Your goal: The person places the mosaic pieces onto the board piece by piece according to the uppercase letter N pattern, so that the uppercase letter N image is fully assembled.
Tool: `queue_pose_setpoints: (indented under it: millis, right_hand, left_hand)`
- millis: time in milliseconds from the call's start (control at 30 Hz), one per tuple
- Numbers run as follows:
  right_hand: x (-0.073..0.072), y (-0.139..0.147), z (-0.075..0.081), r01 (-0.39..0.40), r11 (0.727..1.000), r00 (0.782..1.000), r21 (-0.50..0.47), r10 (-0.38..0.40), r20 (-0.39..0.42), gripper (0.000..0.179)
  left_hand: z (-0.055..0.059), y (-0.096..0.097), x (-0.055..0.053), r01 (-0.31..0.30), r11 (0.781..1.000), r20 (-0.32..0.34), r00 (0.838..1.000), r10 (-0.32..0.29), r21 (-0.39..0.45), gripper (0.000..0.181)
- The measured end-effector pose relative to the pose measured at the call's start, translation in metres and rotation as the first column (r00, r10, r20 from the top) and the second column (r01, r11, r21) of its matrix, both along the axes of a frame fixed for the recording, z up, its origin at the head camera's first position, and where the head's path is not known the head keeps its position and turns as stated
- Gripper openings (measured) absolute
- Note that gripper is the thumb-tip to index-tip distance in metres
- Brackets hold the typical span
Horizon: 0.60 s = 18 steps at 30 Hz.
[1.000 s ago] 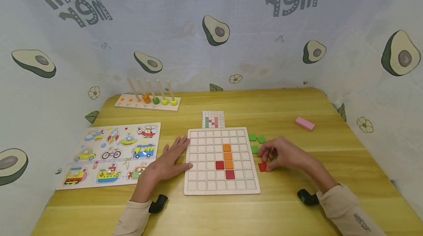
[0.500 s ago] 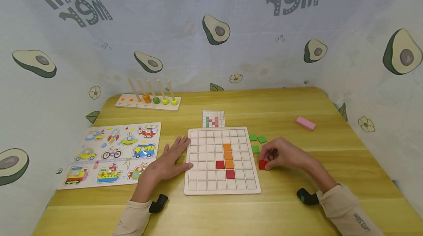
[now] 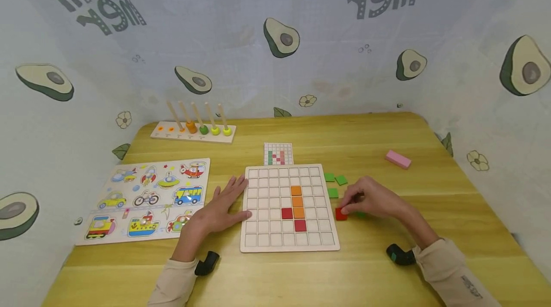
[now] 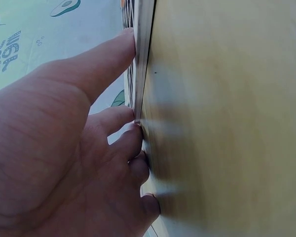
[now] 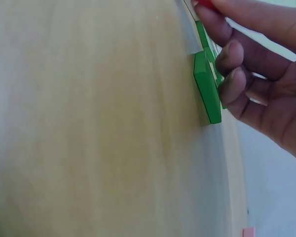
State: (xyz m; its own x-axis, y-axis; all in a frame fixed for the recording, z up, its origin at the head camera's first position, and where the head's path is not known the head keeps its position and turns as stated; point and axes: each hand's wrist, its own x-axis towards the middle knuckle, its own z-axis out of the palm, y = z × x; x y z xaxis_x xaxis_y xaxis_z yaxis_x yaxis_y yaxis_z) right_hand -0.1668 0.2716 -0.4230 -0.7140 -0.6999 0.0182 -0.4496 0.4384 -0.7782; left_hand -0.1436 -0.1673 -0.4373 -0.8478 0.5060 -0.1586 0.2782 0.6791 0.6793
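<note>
My left hand [image 3: 218,212] rests with spread, straight fingers against the left edge of the square wooden grid board [image 3: 263,240]. In the left wrist view its thumb [image 4: 113,59] touches the board's side. On the board, orange square tiles [image 3: 298,201] form a short column, with one red tile [image 3: 287,213] left of it and another red tile [image 3: 300,225] below. To the right of the board, my right hand [image 3: 371,200] pinches a red square tile [image 3: 341,216] between thumb and fingers. Beneath that hand a green tile [image 5: 207,89] lies on the table, partly hidden in the head view.
Several loose green tiles [image 3: 333,193] lie along the board's right side. A small pattern card [image 3: 278,154] sits behind it. A vehicle puzzle [image 3: 161,221] lies at left, a peg counting stand [image 3: 193,136] at back left, and a pink block [image 3: 398,159] at right.
My right hand has closed its thumb and fingers on the red tile and shifted it slightly left toward the board. The left hand stays in place.
</note>
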Motion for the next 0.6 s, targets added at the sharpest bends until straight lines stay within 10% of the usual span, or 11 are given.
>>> queue_pose_setpoints:
  millis: [600]
  right_hand:
    - [-0.005,-0.045,0.016,0.093,0.995,0.994,-0.023,-0.092,0.064,0.005]
  left_hand:
    - [-0.002,0.0,0.002,-0.008,1.0,0.004,1.0,0.008,0.008,0.086]
